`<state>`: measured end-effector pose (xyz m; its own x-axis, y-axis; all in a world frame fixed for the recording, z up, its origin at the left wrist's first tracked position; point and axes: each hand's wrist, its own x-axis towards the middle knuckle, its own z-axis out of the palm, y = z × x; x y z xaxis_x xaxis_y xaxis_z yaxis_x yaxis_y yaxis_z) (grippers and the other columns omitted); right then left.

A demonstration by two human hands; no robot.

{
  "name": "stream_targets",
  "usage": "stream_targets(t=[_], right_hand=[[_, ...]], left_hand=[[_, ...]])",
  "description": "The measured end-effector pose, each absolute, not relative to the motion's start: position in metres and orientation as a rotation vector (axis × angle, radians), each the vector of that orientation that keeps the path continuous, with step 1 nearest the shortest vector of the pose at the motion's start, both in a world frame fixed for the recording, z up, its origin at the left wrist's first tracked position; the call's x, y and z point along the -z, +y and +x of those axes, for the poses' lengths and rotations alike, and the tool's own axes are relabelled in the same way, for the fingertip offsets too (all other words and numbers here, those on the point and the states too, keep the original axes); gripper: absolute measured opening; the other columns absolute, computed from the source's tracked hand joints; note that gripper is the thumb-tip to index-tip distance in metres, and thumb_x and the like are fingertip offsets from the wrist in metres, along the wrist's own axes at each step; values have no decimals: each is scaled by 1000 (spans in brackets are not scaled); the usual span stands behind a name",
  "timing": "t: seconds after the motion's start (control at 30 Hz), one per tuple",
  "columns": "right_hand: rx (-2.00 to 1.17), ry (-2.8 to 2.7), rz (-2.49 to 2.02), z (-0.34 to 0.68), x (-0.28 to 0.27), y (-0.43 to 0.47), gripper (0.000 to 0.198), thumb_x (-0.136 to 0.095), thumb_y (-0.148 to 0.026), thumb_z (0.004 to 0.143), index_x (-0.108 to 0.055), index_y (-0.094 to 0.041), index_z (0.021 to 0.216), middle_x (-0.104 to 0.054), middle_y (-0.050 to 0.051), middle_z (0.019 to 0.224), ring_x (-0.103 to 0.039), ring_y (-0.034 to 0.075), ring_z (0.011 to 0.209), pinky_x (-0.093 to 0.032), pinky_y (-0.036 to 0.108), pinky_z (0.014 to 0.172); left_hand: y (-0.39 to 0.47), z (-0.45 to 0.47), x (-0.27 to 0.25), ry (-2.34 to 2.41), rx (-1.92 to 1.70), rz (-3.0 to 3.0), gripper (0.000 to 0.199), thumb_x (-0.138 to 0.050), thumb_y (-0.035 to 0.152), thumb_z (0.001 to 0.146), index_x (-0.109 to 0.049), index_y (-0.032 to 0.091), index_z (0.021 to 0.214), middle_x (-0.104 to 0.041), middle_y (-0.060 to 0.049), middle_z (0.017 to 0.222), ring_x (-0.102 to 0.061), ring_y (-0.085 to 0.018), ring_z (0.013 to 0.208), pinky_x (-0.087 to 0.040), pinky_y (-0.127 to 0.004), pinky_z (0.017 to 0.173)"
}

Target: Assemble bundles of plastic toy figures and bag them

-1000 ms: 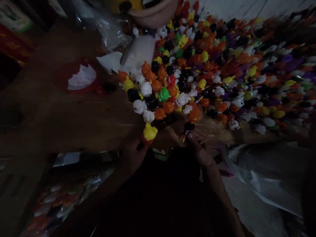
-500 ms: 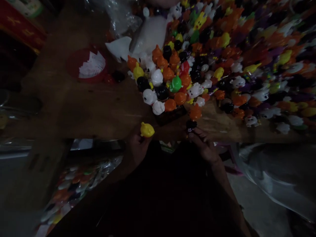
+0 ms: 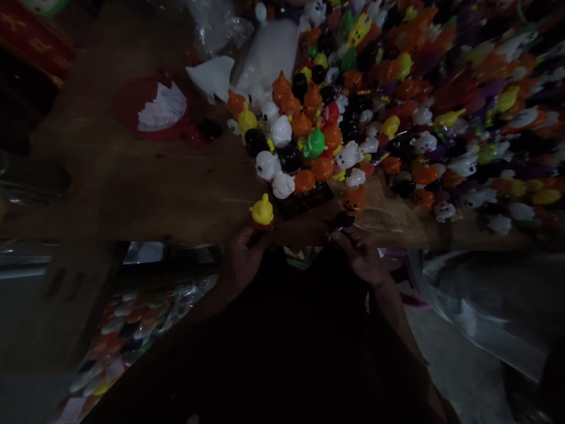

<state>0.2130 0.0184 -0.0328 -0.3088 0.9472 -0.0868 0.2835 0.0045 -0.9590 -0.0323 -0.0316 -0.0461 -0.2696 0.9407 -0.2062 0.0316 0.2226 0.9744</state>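
My left hand (image 3: pixel 242 259) is closed around the lower part of a small yellow toy figure (image 3: pixel 262 209). Its yellow top points up, and a red band shows beneath. Between the fingertips of my right hand (image 3: pixel 364 256) is a toy figure with an orange jack-o'-lantern head (image 3: pixel 354 201) and a dark lower part. Both hands are at the table's near edge, apart from each other. Just beyond them, a packed cluster of glossy toy figures (image 3: pixel 289 156) in orange, white, black, yellow and green stands on a dark base (image 3: pixel 304 203).
Many loose toy figures (image 3: pixel 424 144) are heaped across the right of the wooden table (image 3: pixel 194 188). A red bowl (image 3: pixel 126 112) with white paper slips stands at left. Clear plastic (image 3: pixel 216 29) and a white bag (image 3: pixel 269 56) are at the back. More bagged figures (image 3: pixel 128 327) are below left.
The yellow figure has been tipped upright in my left hand, and its red part now shows. The pumpkin-headed figure has turned, bringing its face into view. The view has shifted slightly.
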Motion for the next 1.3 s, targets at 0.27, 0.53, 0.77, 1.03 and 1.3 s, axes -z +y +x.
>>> stream_targets(t=[0.27,0.53,0.77,1.03,1.3], right_hand=[[-1084,-1451,-1417,189,34,10,22,-74,-45,85,-71,-23,84,-69,0,80,-62,18,76,-52,30,71],[-870,-1357,-1444,143,48,22,27,-75,-46,78,-70,-22,68,-62,-2,63,-56,16,62,-48,30,62],[-871,-1572,-1379,130,59,27,20,-69,-39,87,-75,-22,78,-70,3,76,-66,22,77,-54,34,74],[-571,-1922,-1323,137,70,34,27,-59,-43,96,-73,-22,85,-73,7,79,-67,23,76,-54,35,72],[-324,-2093,-1185,137,79,43,26,-56,-36,101,-69,-19,86,-71,7,78,-65,21,72,-51,32,68]], left_hand=[[-30,-31,45,1471,-1307,773,34,-82,41,73,-72,16,95,-80,-7,93,-76,-19,82,-62,-27,71],[-30,-32,47,1682,-1378,970,30,-81,41,71,-72,17,88,-80,-7,88,-77,-22,82,-64,-33,76],[-30,-36,49,1691,-1302,1181,20,-74,37,82,-76,18,87,-81,-6,91,-76,-20,83,-64,-31,80],[-29,-40,55,1695,-1307,1302,15,-76,32,86,-82,19,91,-82,-3,89,-76,-19,82,-64,-31,80],[-27,-34,55,1619,-1441,1427,17,-76,33,89,-76,18,82,-77,-1,77,-71,-14,69,-59,-24,67]])
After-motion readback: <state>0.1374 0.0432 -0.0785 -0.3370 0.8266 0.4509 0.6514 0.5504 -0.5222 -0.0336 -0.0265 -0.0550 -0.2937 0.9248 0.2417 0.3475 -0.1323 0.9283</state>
